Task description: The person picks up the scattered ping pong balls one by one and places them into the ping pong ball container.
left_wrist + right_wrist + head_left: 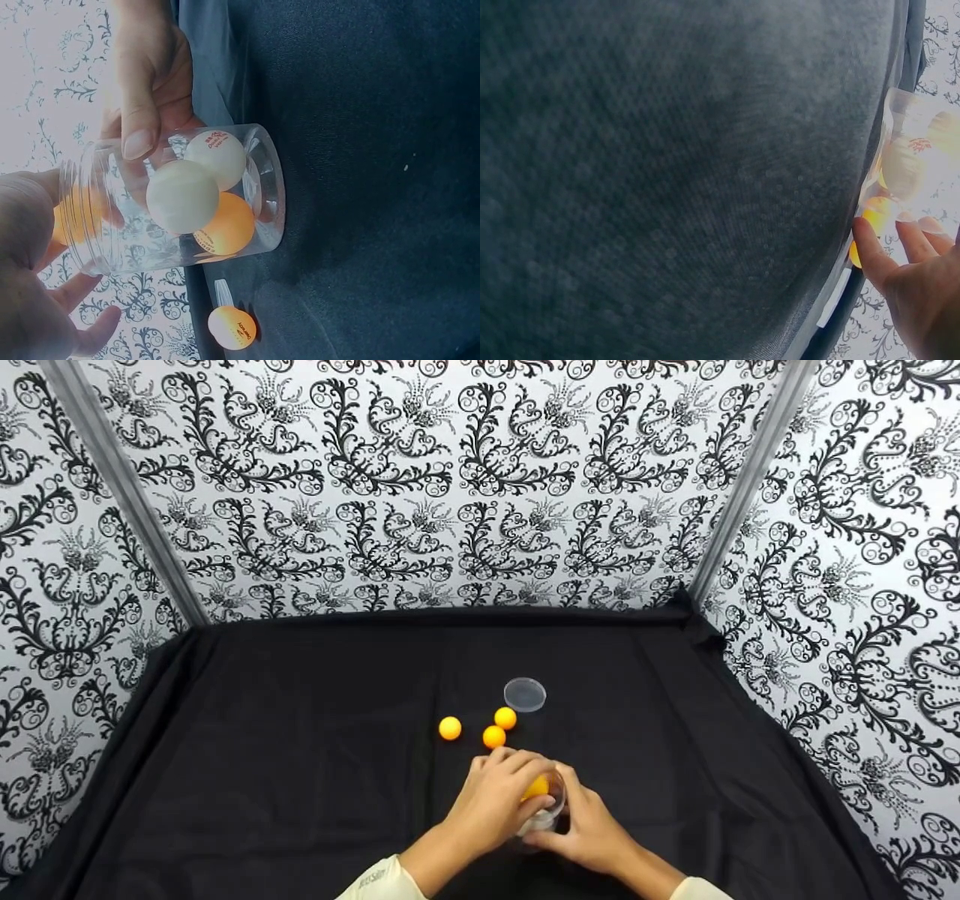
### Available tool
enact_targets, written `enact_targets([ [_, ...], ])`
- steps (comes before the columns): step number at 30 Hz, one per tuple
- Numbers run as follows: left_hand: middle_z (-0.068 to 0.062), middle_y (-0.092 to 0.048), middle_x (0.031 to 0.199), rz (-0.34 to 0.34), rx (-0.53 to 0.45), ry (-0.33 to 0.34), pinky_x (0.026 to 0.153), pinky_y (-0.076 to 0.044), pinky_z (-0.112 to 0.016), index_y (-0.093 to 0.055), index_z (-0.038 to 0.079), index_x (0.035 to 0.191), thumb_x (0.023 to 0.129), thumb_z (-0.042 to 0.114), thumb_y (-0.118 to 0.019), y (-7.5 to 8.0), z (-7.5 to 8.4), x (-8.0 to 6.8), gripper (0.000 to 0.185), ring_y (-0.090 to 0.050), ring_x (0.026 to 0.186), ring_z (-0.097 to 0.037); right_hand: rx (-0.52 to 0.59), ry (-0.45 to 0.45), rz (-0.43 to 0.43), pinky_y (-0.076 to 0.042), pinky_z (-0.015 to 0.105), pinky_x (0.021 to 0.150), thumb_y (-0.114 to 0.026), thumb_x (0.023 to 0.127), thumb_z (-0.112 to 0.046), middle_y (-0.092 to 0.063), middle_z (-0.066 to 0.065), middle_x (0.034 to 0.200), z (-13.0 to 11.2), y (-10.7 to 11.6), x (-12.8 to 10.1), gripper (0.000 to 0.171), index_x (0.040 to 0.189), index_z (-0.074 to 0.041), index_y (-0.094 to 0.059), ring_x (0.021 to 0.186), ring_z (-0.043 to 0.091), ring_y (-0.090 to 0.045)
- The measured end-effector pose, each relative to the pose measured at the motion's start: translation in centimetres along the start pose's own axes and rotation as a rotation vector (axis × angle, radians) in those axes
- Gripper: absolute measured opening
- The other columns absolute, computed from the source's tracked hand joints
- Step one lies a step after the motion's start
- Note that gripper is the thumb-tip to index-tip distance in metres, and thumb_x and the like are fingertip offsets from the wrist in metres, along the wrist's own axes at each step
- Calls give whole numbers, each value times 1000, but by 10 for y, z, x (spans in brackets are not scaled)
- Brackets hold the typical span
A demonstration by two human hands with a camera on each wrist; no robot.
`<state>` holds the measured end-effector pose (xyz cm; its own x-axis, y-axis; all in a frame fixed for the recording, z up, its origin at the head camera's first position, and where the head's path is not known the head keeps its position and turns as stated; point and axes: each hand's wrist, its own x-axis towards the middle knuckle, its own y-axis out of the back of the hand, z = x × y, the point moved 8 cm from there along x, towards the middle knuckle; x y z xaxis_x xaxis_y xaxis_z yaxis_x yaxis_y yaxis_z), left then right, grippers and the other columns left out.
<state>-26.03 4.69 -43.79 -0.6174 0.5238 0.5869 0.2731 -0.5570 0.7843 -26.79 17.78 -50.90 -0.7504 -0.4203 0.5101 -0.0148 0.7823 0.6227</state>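
Sleeves (380,880), cropped by the bottom edge, led to the left hand (491,796) and right hand (592,832), the latter curled round a half-hidden clear jar (139,240) at lower centre. Above lay a lid (525,694) and three orange balls (450,728); the left pinched a part-covered fourth ball (535,787) at the jar's mouth.

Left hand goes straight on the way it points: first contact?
Probably the clear plastic jar with the threaded neck, directly ahead of the left hand, which holds a round orange ball at its mouth. Depth is unclear; hand and jar may already touch.
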Motion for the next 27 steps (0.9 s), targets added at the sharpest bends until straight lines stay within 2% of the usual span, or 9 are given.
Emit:
enact_targets([
  [8, 16, -67, 125, 1, -12, 1, 80, -49, -37, -67, 29, 122, 89, 39, -77, -1, -1, 0, 36, -62, 107, -14, -28, 35, 35, -55, 26, 91, -90, 75, -44, -63, -7, 136, -2, 2, 0, 94, 150, -21, -39, 109, 18, -68],
  [10, 16, -67, 125, 0, -13, 2, 80, -49, -37, -67, 29, 122, 90, 39, -77, -1, -1, 0, 35, -62, 107, -14, -39, 38, 39, -53, 25, 96, -90, 74, -45, -62, -8, 136, -2, 2, 1, 94, 150, -21, -39, 112, 19, -68],
  [19, 13, -66, 128, -5, 9, 11, 82, -49, -39, -66, 30, 124, 91, 43, -74, 1, -4, 0, 36, -61, 110, -15, -49, 17, 29, -53, 26, 97, -89, 75, -47, -61, -8, 140, -1, 2, 1, 96, 152, -22, -37, 114, 20, -68],
  [27, 9, -66, 127, 3, 50, 31, 83, -49, -41, -66, 26, 128, 94, 45, -69, 3, -12, 4, 39, -62, 110, -17, -16, 66, 21, -52, 25, 99, -90, 76, -40, -63, -2, 137, -4, 0, 2, 94, 150, -13, -38, 117, 20, -67],
])
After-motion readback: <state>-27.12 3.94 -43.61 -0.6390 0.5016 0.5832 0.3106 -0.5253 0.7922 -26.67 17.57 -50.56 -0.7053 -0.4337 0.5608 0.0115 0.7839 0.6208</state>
